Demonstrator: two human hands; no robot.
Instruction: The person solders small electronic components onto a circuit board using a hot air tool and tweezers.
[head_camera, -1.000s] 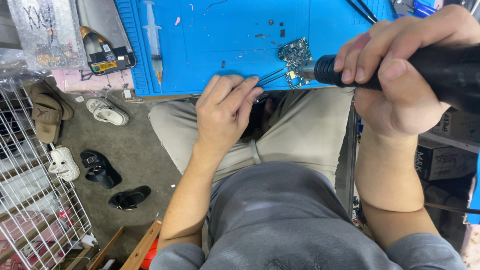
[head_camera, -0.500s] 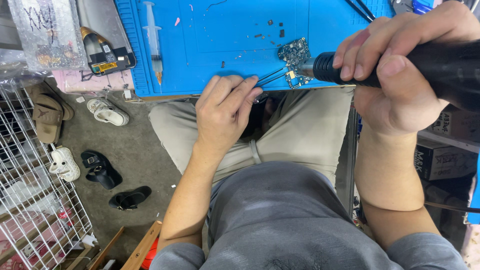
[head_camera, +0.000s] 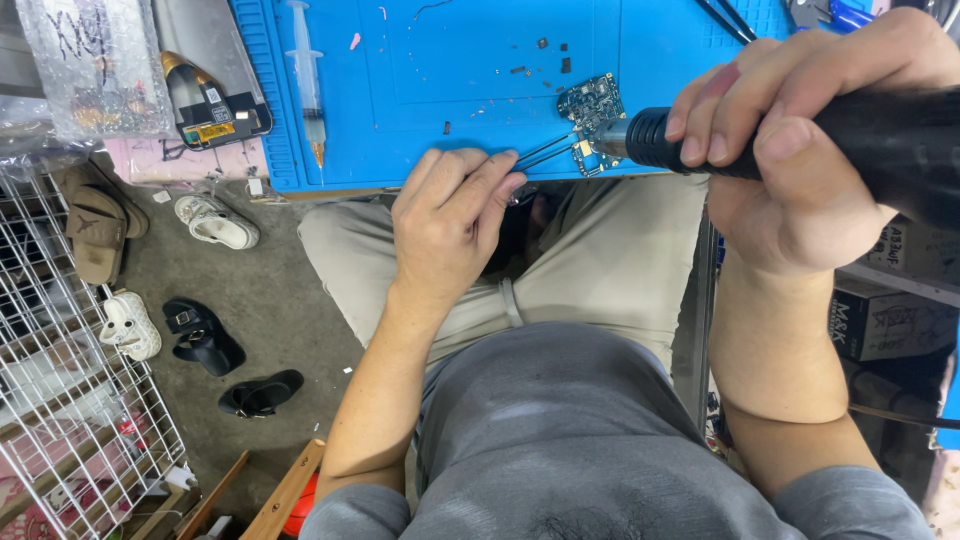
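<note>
A small dark circuit board (head_camera: 591, 104) lies near the front edge of a blue work mat (head_camera: 470, 60). My left hand (head_camera: 447, 222) pinches thin metal tweezers (head_camera: 548, 151) whose tips reach the board's lower edge. My right hand (head_camera: 790, 150) wraps around a thick black hot-air tool handle (head_camera: 880, 135); its metal nozzle (head_camera: 612, 139) points at the board from the right, close to the tweezer tips.
A syringe (head_camera: 309, 85) lies on the mat's left part, with tiny loose chips (head_camera: 545, 55) scattered near the middle. A bubble-wrap bag (head_camera: 95, 65) sits left. On the floor are sandals (head_camera: 215, 222), black shoes (head_camera: 205, 337) and a white wire rack (head_camera: 70, 400).
The nozzle has edged slightly toward the board and tweezer tips; my left hand stays put.
</note>
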